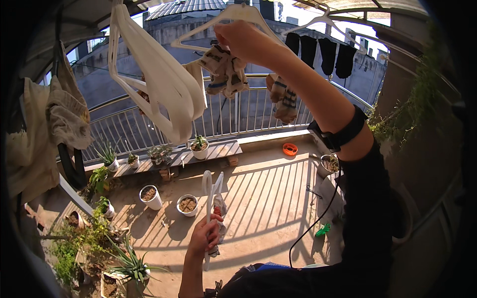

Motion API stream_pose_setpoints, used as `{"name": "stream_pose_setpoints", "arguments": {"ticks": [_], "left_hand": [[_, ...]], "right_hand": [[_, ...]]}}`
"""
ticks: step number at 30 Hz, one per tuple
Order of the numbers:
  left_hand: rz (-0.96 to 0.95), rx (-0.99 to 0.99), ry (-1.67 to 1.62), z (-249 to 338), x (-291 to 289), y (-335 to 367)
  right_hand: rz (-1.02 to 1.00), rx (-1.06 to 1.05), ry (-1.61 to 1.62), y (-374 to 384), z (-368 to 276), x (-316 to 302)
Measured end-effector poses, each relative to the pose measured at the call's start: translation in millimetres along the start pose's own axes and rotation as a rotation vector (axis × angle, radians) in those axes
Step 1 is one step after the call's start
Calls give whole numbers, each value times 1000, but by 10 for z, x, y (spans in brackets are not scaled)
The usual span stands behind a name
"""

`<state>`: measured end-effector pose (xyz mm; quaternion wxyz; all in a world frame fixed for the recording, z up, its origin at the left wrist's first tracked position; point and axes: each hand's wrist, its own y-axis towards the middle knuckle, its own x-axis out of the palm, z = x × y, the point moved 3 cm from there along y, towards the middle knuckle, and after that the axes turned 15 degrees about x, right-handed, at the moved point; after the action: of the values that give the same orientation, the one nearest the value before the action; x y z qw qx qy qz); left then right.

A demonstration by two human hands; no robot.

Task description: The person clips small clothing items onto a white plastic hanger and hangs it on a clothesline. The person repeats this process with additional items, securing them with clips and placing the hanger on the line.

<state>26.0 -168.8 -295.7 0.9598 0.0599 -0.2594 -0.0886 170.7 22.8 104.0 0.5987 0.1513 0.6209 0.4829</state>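
Socks (224,69) under raised right hand (243,39) gripping hanger (233,20); left hand (204,234) clutches clothespins (212,198).

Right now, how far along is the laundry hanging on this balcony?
Done: four dark socks hang on a white hanger at upper right, and cloths hang at left. In hand: the right hand is up at a white hanger carrying patterned socks; the left hand holds white hangers with a small garment. Left: those, plus bare white hangers hanging at upper left.
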Motion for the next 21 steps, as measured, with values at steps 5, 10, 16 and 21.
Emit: {"name": "stream_pose_setpoints", "arguments": {"ticks": [5,10,16,21], "left_hand": [[-5,0,-5,4,-49,-18],[-23,3,-26,8,-111,-39],[-12,1,-23,-26,-164,-69],[-16,-6,-18,-47,-211,-82]], "right_hand": [[227,27,174,60,110,-63],[355,-38,270,180,30,-127],[444,-185,229,84,-42,-252],[376,-243,257,64,-76,-310]]}}
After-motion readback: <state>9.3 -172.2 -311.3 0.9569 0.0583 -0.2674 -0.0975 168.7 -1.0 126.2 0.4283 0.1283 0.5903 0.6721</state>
